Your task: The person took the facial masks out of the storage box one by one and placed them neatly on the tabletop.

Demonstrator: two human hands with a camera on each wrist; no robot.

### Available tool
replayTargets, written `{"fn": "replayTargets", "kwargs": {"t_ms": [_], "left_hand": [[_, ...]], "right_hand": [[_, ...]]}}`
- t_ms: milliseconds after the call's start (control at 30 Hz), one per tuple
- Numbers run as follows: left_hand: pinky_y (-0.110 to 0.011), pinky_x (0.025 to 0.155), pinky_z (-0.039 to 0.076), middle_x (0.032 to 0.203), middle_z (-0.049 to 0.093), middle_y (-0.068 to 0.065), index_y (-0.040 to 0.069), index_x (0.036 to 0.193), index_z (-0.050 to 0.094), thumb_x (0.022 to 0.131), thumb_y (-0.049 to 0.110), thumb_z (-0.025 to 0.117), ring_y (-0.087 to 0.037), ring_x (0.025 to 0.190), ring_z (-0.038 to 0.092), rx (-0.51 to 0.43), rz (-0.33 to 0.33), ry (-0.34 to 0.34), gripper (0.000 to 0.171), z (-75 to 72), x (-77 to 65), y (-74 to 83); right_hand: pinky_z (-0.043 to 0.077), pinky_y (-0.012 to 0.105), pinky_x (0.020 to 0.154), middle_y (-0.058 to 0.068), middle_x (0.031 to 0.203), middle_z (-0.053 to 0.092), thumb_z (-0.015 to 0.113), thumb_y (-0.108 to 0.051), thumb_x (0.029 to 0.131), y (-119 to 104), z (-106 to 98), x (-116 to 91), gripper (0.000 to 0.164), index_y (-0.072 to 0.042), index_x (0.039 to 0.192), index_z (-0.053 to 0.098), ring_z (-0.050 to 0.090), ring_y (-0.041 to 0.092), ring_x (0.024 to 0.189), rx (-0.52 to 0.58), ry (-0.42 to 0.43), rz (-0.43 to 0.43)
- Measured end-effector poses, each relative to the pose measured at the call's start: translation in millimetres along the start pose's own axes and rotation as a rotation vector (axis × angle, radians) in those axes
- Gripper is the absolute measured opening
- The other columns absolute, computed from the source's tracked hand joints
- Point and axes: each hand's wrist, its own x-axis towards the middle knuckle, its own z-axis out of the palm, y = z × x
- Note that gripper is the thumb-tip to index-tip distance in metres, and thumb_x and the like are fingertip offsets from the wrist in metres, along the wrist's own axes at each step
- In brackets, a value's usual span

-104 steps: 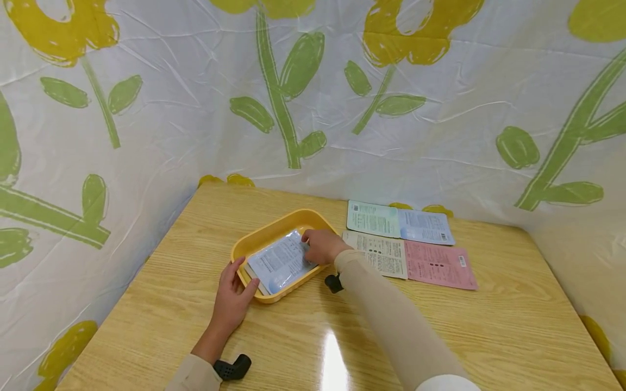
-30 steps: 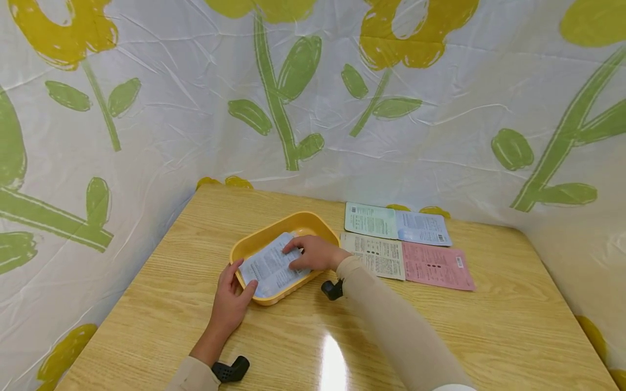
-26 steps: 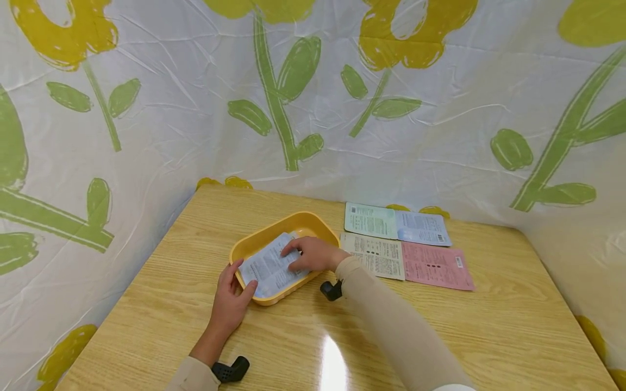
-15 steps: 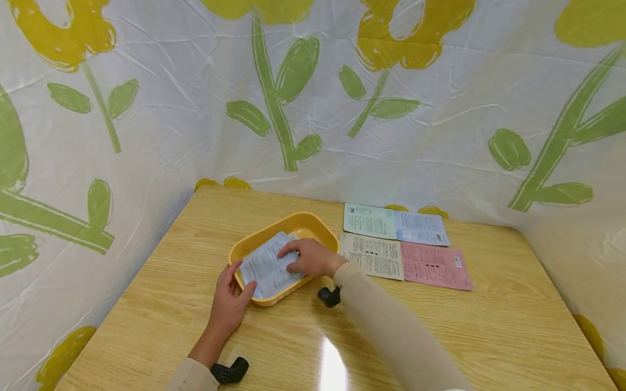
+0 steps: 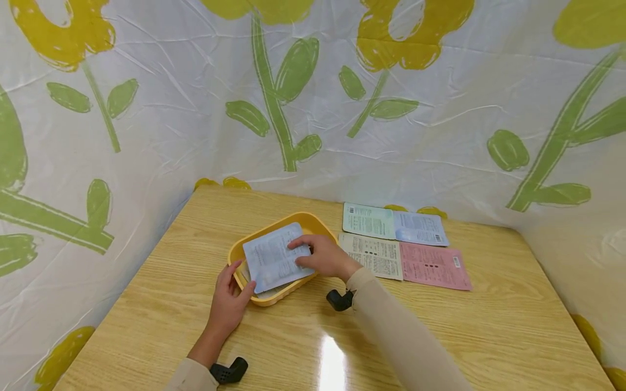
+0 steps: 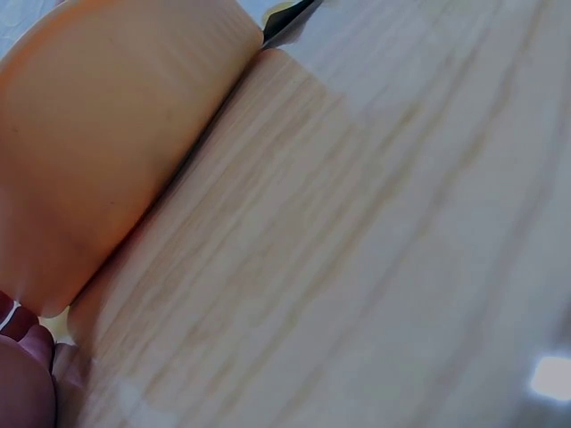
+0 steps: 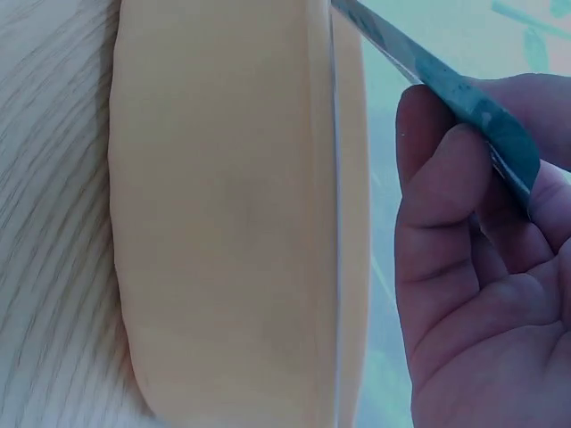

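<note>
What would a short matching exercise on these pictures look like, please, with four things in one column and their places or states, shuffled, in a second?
Things:
1. left hand
2. right hand
3. pink packet
4. mint-green packet

Places or states:
A. lies to the right of the beige packet
B. grips the end of the yellow tray
C. lies just beyond the beige packet, near the flowered cloth
D. pinches a pale-blue packet

Pairs: 1-B, 2-D, 3-A, 4-C

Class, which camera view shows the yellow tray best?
The head view: most of the tray, with part of its inside, shows. Left wrist shows only some outer wall; right wrist, part of one side.
</note>
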Motion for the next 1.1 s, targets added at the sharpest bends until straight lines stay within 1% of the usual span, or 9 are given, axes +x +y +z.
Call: {"fn": "replayTargets", "kwargs": {"t_ms": [100, 200, 333, 467, 567, 667, 733, 867, 1100], "left_hand": [[-0.045, 0.116, 0.021, 0.16, 0.012, -0.023, 0.005, 0.151, 0.038, 0.099, 0.016, 0.064, -0.037, 0.149, 0.012, 0.002, -0.006, -0.005, 0.059, 0.8, -0.3, -0.4], [-0.045, 0.116, 0.02, 0.16, 0.012, -0.023, 0.005, 0.151, 0.037, 0.099, 0.016, 0.064, -0.037, 0.149, 0.012, 0.005, -0.007, -0.004, 0.059, 0.5, -0.6, -0.3], [-0.044, 0.116, 0.021, 0.16, 0.012, -0.023, 0.004, 0.151, 0.036, 0.099, 0.016, 0.064, -0.037, 0.149, 0.014, 0.006, -0.006, -0.009, 0.06, 0.6, -0.8, 0.7], [-0.039, 0.115, 0.022, 0.159, 0.014, -0.023, 0.004, 0.151, 0.036, 0.099, 0.015, 0.064, -0.037, 0.148, 0.017, 0.001, 0.001, -0.011, 0.06, 0.9, -0.5, 1.0], [-0.03, 0.114, 0.023, 0.159, 0.015, -0.023, 0.003, 0.151, 0.036, 0.099, 0.014, 0.064, -0.037, 0.147, 0.019, -0.002, 0.004, -0.008, 0.06, 0.7, -0.6, 0.8], [-0.026, 0.113, 0.023, 0.159, 0.015, -0.023, 0.003, 0.151, 0.036, 0.099, 0.014, 0.065, -0.036, 0.147, 0.018, -0.008, 0.005, -0.006, 0.06, 0.2, -0.6, 0.9], [-0.029, 0.114, 0.023, 0.159, 0.014, -0.023, 0.003, 0.151, 0.036, 0.099, 0.014, 0.065, -0.036, 0.148, 0.018, -0.008, 0.002, -0.006, 0.061, 0.1, -0.6, 0.9], [-0.039, 0.115, 0.021, 0.16, 0.014, -0.022, 0.003, 0.151, 0.036, 0.099, 0.014, 0.065, -0.035, 0.148, 0.017, -0.01, -0.011, -0.01, 0.061, 0.7, -0.2, 1.1], [-0.043, 0.116, 0.02, 0.16, 0.012, -0.022, 0.004, 0.152, 0.034, 0.099, 0.014, 0.065, -0.034, 0.149, 0.016, -0.012, -0.031, -0.017, 0.062, 1.9, 0.1, 3.1]], "right_hand": [[0.049, 0.029, 0.068, 0.004, 0.107, 0.066, 0.069, -0.011, 0.091, 3, -7, -8, 0.031, -0.013, 0.121, 0.071, 0.056, 0.018, 0.079, 0.016, 0.025, 0.003], [0.049, 0.029, 0.067, 0.006, 0.104, 0.068, 0.068, -0.01, 0.09, 6, -13, -16, 0.033, -0.011, 0.123, 0.07, 0.058, 0.017, 0.077, 0.036, 0.065, -0.013], [0.052, 0.029, 0.068, 0.01, 0.113, 0.067, 0.068, -0.007, 0.09, 10, -24, -29, 0.035, -0.006, 0.125, 0.068, 0.062, 0.015, 0.08, 0.078, 0.112, -0.041], [0.047, 0.027, 0.062, 0.01, 0.112, 0.069, 0.068, -0.008, 0.091, 14, -35, -42, 0.036, -0.005, 0.127, 0.067, 0.058, 0.014, 0.073, 0.111, 0.144, -0.028], [0.04, 0.027, 0.056, 0.006, 0.094, 0.069, 0.069, -0.009, 0.091, 18, -42, -51, 0.036, -0.006, 0.128, 0.067, 0.046, 0.015, 0.062, 0.095, 0.171, -0.019], [0.037, 0.027, 0.054, 0.004, 0.083, 0.064, 0.07, -0.011, 0.092, 22, -47, -57, 0.036, -0.006, 0.127, 0.067, 0.039, 0.015, 0.059, 0.069, 0.193, -0.02], [0.035, 0.027, 0.053, 0.006, 0.088, 0.064, 0.07, -0.012, 0.092, 24, -50, -60, 0.036, -0.006, 0.127, 0.067, 0.035, 0.015, 0.057, 0.051, 0.205, -0.024], [0.035, 0.027, 0.052, 0.008, 0.115, 0.066, 0.071, -0.013, 0.093, 29, -55, -68, 0.035, -0.006, 0.127, 0.067, 0.033, 0.014, 0.056, 0.051, 0.224, -0.014], [0.034, 0.027, 0.05, 0.01, 0.095, 0.067, 0.072, -0.012, 0.092, 38, -63, -85, 0.035, -0.005, 0.126, 0.066, 0.036, 0.013, 0.056, 0.071, 0.262, 0.015]]}}
